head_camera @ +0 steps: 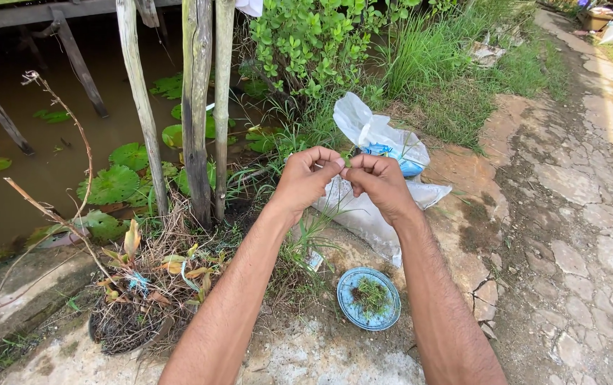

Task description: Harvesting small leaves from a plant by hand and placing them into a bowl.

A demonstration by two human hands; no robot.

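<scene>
My left hand (306,178) and my right hand (379,182) are raised together in front of me, fingertips pinched on a small green sprig (346,162) between them. Just behind the hands lies a white plastic bag (374,132) with something blue inside, resting on a larger white sack (363,214). Below my forearms, a round blue lid (368,299) sits on the ground with a little clump of green shoots and soil in its middle.
Weathered wooden posts (196,107) stand at the edge of brown pond water (21,121) with lily pads. A black pot of dry twigs and leaves (135,299) sits at lower left. Bushes and grass rise behind; a cracked stone path (577,214) runs on the right.
</scene>
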